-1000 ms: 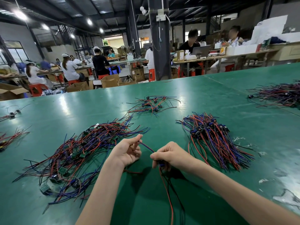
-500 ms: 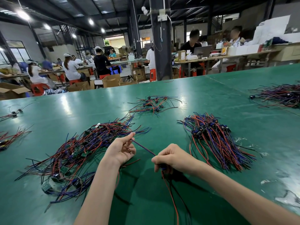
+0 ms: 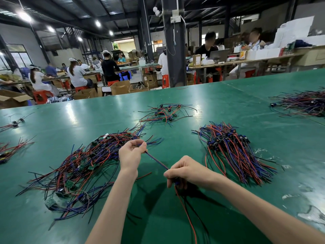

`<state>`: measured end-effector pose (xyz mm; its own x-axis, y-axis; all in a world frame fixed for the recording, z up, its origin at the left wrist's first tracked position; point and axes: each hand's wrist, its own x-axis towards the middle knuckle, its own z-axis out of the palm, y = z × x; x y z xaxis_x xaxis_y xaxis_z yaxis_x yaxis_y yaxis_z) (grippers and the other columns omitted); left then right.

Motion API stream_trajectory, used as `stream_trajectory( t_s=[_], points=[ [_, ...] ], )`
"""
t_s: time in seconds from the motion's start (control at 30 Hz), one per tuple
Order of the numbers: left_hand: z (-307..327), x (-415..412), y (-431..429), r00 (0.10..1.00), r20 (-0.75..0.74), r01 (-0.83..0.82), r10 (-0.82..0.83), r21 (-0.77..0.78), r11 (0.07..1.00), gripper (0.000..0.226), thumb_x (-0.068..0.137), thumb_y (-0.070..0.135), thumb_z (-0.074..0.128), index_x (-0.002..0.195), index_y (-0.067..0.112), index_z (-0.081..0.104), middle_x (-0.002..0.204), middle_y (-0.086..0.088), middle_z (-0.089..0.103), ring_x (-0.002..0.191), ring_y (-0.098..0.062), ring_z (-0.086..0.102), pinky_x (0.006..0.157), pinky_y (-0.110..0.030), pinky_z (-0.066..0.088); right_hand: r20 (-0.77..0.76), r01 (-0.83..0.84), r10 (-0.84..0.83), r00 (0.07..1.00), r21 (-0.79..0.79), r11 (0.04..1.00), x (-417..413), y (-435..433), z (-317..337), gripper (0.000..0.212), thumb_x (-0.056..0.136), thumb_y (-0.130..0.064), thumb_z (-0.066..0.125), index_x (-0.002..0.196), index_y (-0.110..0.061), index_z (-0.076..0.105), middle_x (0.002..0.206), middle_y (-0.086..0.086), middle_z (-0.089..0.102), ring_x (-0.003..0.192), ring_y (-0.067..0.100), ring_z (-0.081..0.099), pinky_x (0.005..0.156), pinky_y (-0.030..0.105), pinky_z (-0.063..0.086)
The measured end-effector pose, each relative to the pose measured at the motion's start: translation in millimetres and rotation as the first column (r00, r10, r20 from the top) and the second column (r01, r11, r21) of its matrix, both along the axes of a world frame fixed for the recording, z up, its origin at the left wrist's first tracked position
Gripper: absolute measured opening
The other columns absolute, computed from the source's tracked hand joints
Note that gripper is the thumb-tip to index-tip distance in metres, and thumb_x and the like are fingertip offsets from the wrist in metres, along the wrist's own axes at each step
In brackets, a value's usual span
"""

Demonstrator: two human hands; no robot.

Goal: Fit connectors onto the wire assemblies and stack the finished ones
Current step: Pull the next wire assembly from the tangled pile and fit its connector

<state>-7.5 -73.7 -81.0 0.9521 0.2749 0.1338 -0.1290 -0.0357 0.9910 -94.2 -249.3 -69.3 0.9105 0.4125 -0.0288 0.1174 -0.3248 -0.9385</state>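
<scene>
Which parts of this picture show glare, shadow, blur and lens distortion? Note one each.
Head view throughout: ceiling lamps reflect white on the table; the right hand throws a dark shadow beneath; distant workers look blurred; the wide lens bends the table's far edge.

My left hand (image 3: 131, 155) and right hand (image 3: 184, 170) — both bare. Left forearm (image 3: 116, 199) and right forearm (image 3: 246, 199) bare as well, slim, uncovered right down to the lower frame edge. Fingernails too small to make out in this view.
</scene>
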Motion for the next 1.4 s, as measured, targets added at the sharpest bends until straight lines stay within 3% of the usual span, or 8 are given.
stream_trajectory(
  t_s=[0.13,0.3,0.43,0.57,0.67,0.83,1.2,1.4],
  points=[
    [-0.4,-8.3,-6.5,0.941,0.339,-0.179,0.016,0.456,0.872,0.011,0.083,0.010,0.070,0.082,0.019,0.062,0.055,0.003,0.054,0.056,-0.014,0.052,0.064,-0.021,0.042,-0.027,-0.023,0.024,0.999,0.031,0.999,-0.3,-1.4,0.7,0.031,0.089,-0.021,0.061,0.060,-0.016,0.072,0.049,-0.005,0.054,0.043,0.007,0.048,0.046,0.018,0.039],
    [0.1,-12.4,-11.9,0.829,0.559,-0.365,-0.018,0.565,0.739,0.012,0.082,0.007,0.071,0.090,0.011,0.064,0.052,0.014,0.040,0.068,-0.017,0.047,0.070,-0.027,0.034,-0.040,-0.020,0.024,0.999,0.084,0.996,0.9,-1.6,1.1,0.033,0.089,-0.020,0.061,0.058,-0.016,0.072,0.051,0.000,0.055,0.046,0.011,0.048,0.048,0.019,0.041],
    [-3.5,-9.5,-12.3,0.904,0.426,-0.243,0.035,0.445,0.862,0.023,0.081,0.015,0.073,0.102,0.014,0.062,0.056,0.006,0.053,0.058,-0.008,0.050,0.071,-0.030,0.043,-0.031,0.028,-0.025,0.999,0.103,0.994,0.5,-2.5,0.2,0.032,0.090,-0.020,0.061,0.061,-0.014,0.073,0.049,-0.001,0.054,0.045,0.010,0.048,0.046,0.017,0.040],
    [-1.5,-6.5,-16.5,0.999,-0.046,0.023,-0.028,-0.103,0.994,0.066,0.080,0.026,0.075,0.133,0.002,0.045,0.076,-0.002,0.067,0.063,-0.007,0.054,0.070,-0.025,0.050,-0.020,0.138,-0.137,0.990,0.134,0.981,4.0,-2.5,-1.2,0.032,0.090,-0.019,0.060,0.061,-0.013,0.073,0.047,-0.002,0.054,0.044,0.012,0.047,0.045,0.019,0.038],
    [2.1,-9.5,-22.9,0.942,-0.199,0.203,-0.272,-0.307,0.930,0.042,0.075,0.032,0.073,0.100,-0.001,0.064,0.079,-0.002,0.072,0.052,-0.002,0.054,0.049,-0.014,0.045,-0.009,0.226,-0.227,0.974,0.157,0.961,7.0,-2.3,-2.6,0.034,0.089,-0.018,0.060,0.057,-0.014,0.071,0.045,-0.003,0.052,0.042,0.011,0.047,0.043,0.019,0.037],
    [4.6,-25.5,-34.1,0.806,-0.211,0.520,-0.553,-0.193,0.832,0.033,0.067,0.027,0.073,0.092,0.006,0.070,0.068,0.003,0.068,0.053,-0.002,0.052,0.056,-0.015,0.043,-0.002,0.301,-0.304,0.953,0.154,0.941,11.4,-4.9,-2.0,0.035,0.089,-0.017,0.059,0.055,-0.014,0.069,0.043,-0.005,0.050,0.038,0.009,0.048,0.040,0.018,0.036],
    [7.6,-34.5,-43.4,0.819,-0.136,0.556,-0.557,-0.048,0.830,0.007,0.078,0.004,0.072,0.078,0.011,0.075,0.075,-0.014,0.066,0.078,-0.024,0.048,0.076,-0.034,0.039,-0.001,0.286,-0.287,0.958,0.066,0.956,14.6,-4.9,-8.5,0.039,0.085,-0.009,0.054,0.050,-0.018,0.069,0.042,-0.003,0.055,0.033,0.007,0.047,0.035,0.015,0.034],
    [4.7,-32.3,-41.0,0.812,-0.062,0.584,-0.581,0.090,0.807,0.015,0.078,-0.003,0.071,0.081,0.011,0.074,0.073,0.002,0.073,0.067,-0.002,0.064,0.069,-0.013,0.051,-0.002,0.253,-0.254,0.967,0.065,0.965,13.4,-5.2,-9.5,0.032,0.083,-0.012,0.056,0.054,-0.014,0.070,0.042,-0.001,0.056,0.032,0.007,0.044,0.034,0.016,0.034]
  ],
)
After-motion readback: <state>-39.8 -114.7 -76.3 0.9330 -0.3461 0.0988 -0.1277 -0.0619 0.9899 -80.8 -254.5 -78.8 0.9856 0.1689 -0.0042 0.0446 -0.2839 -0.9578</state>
